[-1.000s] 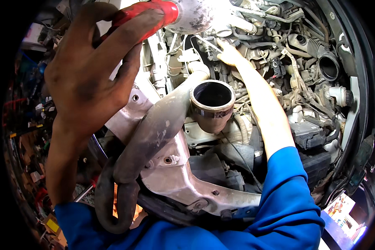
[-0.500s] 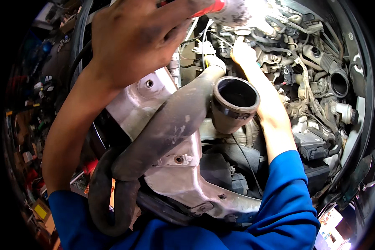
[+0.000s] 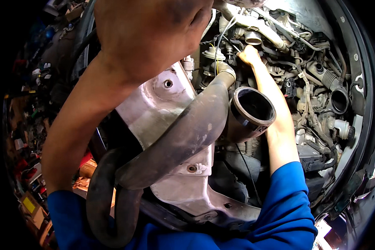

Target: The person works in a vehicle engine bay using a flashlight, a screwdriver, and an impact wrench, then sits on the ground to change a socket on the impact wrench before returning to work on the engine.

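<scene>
My left hand point(image 3: 154, 35) is large and close at the upper left, its back toward me. Its fingers run past the top edge, so what they hold, if anything, is hidden. Deep in the engine bay, my right hand point(image 3: 249, 55) is closed, fingers curled, just below an open silver pipe mouth point(image 3: 253, 38). Whatever is in its fingers cannot be made out. Between my arms a thick dark rubber hose point(image 3: 179, 133) lies across the pale metal crossmember point(image 3: 137, 112). Its wide open end point(image 3: 252, 112) faces up beside my right forearm; its other end bends in a loop at lower left.
Pipes, wiring and a corrugated intake duct point(image 3: 329, 79) crowd the right of the bay. A small white reservoir with a black cap point(image 3: 343, 129) sits near the fender edge. Assorted clutter and a cardboard box point(image 3: 31, 208) stand beyond the car on the left.
The engine bay and hose have shifted slightly right and down in view. My left hand has moved higher, and the red piece by its fingers has left the picture. My right hand stays beneath the pipe mouth.
</scene>
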The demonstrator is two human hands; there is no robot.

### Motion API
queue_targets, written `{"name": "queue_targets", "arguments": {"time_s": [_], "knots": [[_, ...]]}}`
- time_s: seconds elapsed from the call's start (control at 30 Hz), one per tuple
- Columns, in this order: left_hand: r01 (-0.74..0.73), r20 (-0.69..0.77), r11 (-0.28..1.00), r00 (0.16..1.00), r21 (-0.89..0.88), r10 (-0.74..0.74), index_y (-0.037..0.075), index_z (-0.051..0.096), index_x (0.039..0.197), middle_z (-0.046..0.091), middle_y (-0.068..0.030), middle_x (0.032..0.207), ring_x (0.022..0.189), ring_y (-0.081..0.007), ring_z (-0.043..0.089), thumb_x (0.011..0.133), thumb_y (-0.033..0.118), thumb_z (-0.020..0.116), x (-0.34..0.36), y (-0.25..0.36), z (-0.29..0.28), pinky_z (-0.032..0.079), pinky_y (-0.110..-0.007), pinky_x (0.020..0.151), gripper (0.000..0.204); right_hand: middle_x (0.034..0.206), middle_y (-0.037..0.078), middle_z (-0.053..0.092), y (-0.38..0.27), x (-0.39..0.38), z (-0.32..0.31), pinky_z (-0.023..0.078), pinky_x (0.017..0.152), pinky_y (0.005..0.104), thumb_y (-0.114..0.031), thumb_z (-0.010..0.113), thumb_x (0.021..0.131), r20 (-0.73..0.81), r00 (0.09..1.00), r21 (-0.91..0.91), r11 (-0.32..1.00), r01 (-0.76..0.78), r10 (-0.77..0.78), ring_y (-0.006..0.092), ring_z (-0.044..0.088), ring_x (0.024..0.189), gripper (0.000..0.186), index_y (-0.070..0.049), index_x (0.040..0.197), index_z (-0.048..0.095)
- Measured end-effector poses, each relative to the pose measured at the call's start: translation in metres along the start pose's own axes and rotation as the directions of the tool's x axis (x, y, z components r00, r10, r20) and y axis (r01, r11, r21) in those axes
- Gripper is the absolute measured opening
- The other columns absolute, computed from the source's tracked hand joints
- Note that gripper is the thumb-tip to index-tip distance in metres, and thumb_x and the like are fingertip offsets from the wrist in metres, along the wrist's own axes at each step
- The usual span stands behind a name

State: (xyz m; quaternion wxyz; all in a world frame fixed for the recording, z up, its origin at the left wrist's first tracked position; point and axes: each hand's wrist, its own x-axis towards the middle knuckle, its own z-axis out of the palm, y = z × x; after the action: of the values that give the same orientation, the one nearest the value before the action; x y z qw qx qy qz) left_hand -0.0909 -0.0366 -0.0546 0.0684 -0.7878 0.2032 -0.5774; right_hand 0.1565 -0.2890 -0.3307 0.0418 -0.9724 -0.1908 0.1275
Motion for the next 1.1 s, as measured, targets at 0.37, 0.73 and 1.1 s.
{"name": "queue_targets", "arguments": {"time_s": [0.37,0.73,1.1], "knots": [[0.069,0.296,0.987,0.949,0.145,-0.110,0.020,0.069,0.102,0.050,-0.0052,0.077,0.050,-0.0113,0.049,0.066,0.003,0.074,0.018,0.027,-0.027,0.034,-0.027,0.038,0.040,0.116,0.034,0.059,-0.016,-0.010,0.007,0.049,0.093,0.0370,-0.028,0.080,0.067,0.100,0.994,0.324,0.946,0.013,-0.048,0.0365,0.061,0.110,0.078,0.018,0.119,0.046],[0.118,0.187,0.993,0.975,0.018,-0.120,0.022,0.069,0.102,0.048,-0.0014,0.075,0.044,-0.0065,0.045,0.070,0.003,0.071,0.017,0.027,-0.024,0.031,-0.024,0.034,0.038,0.120,0.035,0.056,-0.012,-0.027,0.010,0.043,0.101,0.0410,-0.020,0.066,0.075,0.192,0.980,0.107,0.992,-0.064,0.043,0.0410,0.055,0.118,0.089,0.011,0.142,0.016],[-0.077,0.059,0.985,0.994,-0.156,0.087,0.014,0.068,0.104,0.056,-0.0015,0.077,0.056,-0.0078,0.055,0.066,0.003,0.073,0.011,0.024,-0.008,0.041,-0.019,0.038,0.040,0.111,0.034,0.061,0.022,-0.018,0.028,0.048,0.094,0.0466,-0.016,0.054,0.081,0.189,0.978,0.035,0.996,0.081,-0.086,0.0407,0.063,0.104,0.080,0.008,0.143,0.010]]}}
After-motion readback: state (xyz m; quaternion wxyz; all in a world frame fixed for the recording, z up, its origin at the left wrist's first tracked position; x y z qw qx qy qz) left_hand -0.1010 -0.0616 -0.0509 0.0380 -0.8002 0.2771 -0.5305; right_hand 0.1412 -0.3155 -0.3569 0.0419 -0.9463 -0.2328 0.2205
